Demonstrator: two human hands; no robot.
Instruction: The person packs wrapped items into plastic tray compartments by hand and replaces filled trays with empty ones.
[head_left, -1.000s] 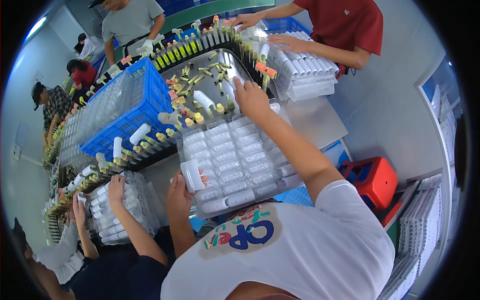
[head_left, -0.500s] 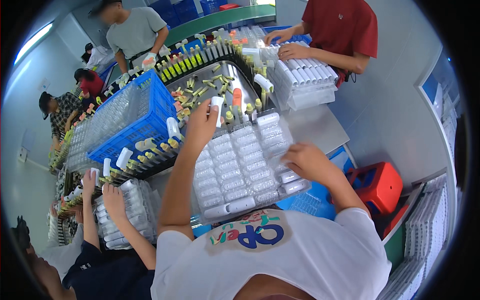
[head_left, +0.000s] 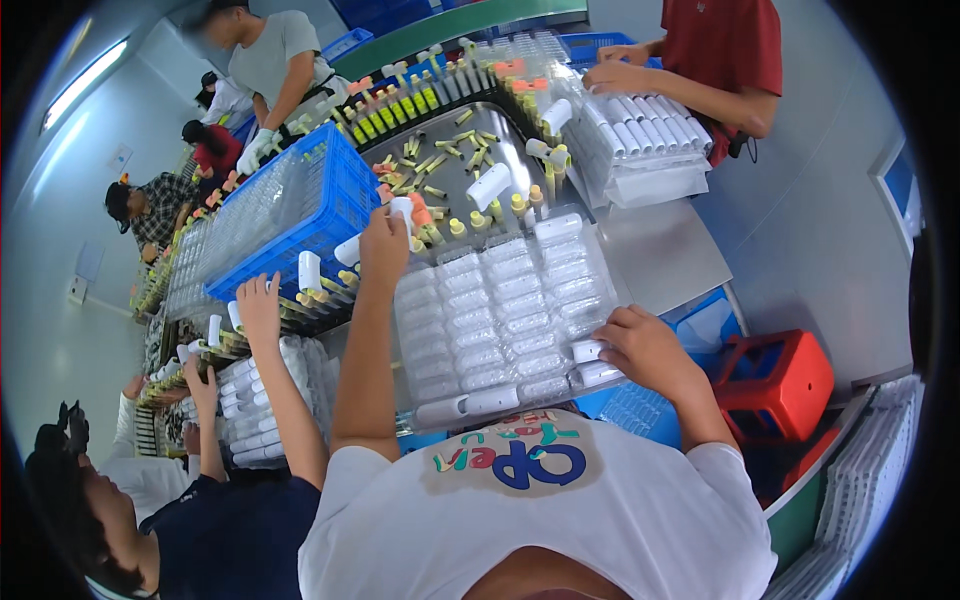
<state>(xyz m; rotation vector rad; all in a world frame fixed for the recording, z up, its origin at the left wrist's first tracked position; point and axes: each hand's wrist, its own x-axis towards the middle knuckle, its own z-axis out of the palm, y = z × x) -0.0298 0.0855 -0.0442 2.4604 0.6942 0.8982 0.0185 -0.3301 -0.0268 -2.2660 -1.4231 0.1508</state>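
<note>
My left hand (head_left: 383,248) is closed around a white hollow plastic shell (head_left: 402,208), held up at the tray's far left corner beside upright yellow-topped pegs (head_left: 458,228). In front of me lies a clear blister tray (head_left: 470,325) with rows of moulded pockets. White shells fill its near edge, one of them this shell (head_left: 492,399), and another shell (head_left: 558,227) lies at its far right corner. My right hand (head_left: 648,345) is at the tray's right edge, fingers curled over the end of a white shell (head_left: 588,351) lying in a pocket.
A metal pan (head_left: 480,160) holds scattered short yellow-and-black pieces. A blue crate (head_left: 345,185) of clear trays stands left of it. At left, a co-worker's hands (head_left: 260,310) reach over stacked trays. Across, another person handles stacked white tubes (head_left: 650,125). Red stools (head_left: 785,385) stand at right.
My right hand has come down from over the tray onto the shell at its right edge. My left hand, still with a shell, has shifted left and slightly lower. The view has shifted.
</note>
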